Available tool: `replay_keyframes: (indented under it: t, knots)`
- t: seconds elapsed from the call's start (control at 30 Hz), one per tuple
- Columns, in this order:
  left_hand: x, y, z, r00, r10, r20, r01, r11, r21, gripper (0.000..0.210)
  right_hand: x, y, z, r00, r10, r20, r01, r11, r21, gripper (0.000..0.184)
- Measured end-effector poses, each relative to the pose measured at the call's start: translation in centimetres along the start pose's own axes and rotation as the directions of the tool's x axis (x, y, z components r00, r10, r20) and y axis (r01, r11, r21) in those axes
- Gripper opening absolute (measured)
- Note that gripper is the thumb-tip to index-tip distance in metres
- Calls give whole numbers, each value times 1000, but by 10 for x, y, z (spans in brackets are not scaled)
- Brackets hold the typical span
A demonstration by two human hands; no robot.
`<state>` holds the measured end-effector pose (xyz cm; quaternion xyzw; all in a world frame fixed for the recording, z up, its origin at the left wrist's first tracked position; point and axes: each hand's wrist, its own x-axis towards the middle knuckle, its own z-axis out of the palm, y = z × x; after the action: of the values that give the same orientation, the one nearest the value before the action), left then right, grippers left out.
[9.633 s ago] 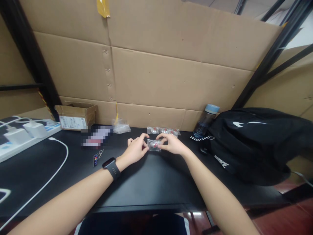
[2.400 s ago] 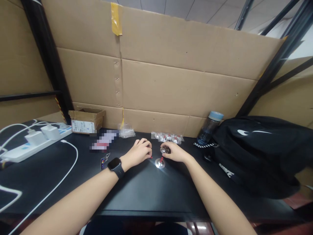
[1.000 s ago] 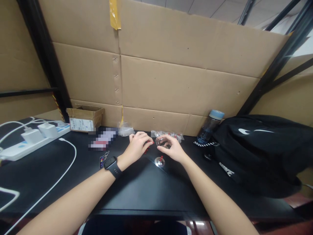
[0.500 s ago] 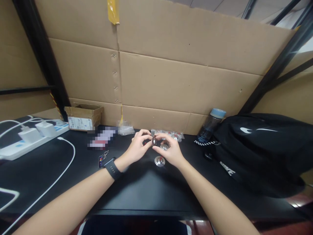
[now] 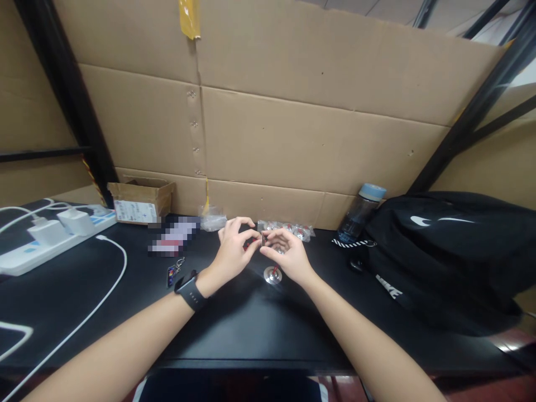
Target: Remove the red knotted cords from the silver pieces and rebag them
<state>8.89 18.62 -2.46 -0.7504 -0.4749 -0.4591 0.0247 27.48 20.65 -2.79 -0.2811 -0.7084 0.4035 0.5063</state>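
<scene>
Both hands meet above the black table [image 5: 251, 324], around a small round metal finger cymbal [image 5: 263, 239] that is now seen almost edge-on. My left hand [image 5: 235, 245], with a dark watch on its wrist, pinches it from the left with thumb and fingertips. A bit of red cord [image 5: 251, 244] shows by those fingers. From the right, my right hand [image 5: 288, 255] curls thumb and fingers about the same disc. Another silver finger cymbal [image 5: 273, 276] with a red cord lies on the table just below. One more shiny disc [image 5: 281, 251] is partly hidden behind my right fingers.
Several bagged discs [image 5: 299, 231] lie behind my hands, with a clear plastic bag [image 5: 213, 219] to their left. A bottle [image 5: 359, 215] and black backpack [image 5: 452, 257] stand right. Left are a cardboard box [image 5: 140, 204], a keychain [image 5: 173, 273] and a power strip [image 5: 58, 243].
The held cymbal has turned from showing its face to nearly edge-on. My left hand has shifted slightly left; the discs on the table stay put.
</scene>
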Motion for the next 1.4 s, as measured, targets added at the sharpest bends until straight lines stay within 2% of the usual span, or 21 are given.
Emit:
replay_keyframes:
  t: [0.1, 0.2, 0.47, 0.6, 0.7, 0.93, 1.03, 1.13, 1.2, 1.3, 1.4]
  knots:
    - [0, 1, -1, 999, 47, -3, -47, 998, 36, 11, 1, 2, 0, 996, 88, -1, -87, 989, 116, 41]
    - [-1, 1, -1, 997, 80, 10, -81, 994, 67, 12, 1, 4, -2, 993, 118, 24, -120, 984, 131, 40]
    - [-3, 5, -1, 996, 89, -8, -88, 991, 100, 11, 3, 4, -6, 992, 118, 48, -119, 992, 30, 34]
    - [-2, 5, -2, 997, 79, -13, -77, 991, 110, 12, 4, 2, -6, 994, 99, 54, -97, 994, -46, 38]
    - [-2, 3, -1, 996, 84, 1, -84, 989, 121, 12, 4, 3, -6, 992, 100, 74, -94, 992, -81, 31]
    - [-3, 0, 0, 994, 102, 30, -105, 986, 128, 10, 3, 7, -9, 996, 5, 95, 22, 960, -280, 21]
    - [-2, 2, 1, 997, 61, 51, -65, 995, 74, 10, 2, 3, -10, 994, -54, 99, 85, 938, -335, 17]
    - [0, 3, 1, 995, -70, 70, 74, 996, -59, 17, 2, -4, -9, 989, -91, 118, 129, 922, -365, 16]
    - [1, 2, 0, 989, -114, 99, 128, 980, -155, 20, 1, -7, -9, 985, -110, 134, 155, 905, -395, 16]
    - [1, -1, -2, 977, -52, 208, 100, 969, -224, 22, 1, -6, -9, 977, -140, 160, 197, 882, -428, 13]
    - [1, -3, -2, 954, -19, 300, 87, 973, -215, 21, 2, -3, -12, 976, -132, 174, 197, 872, -448, 10]
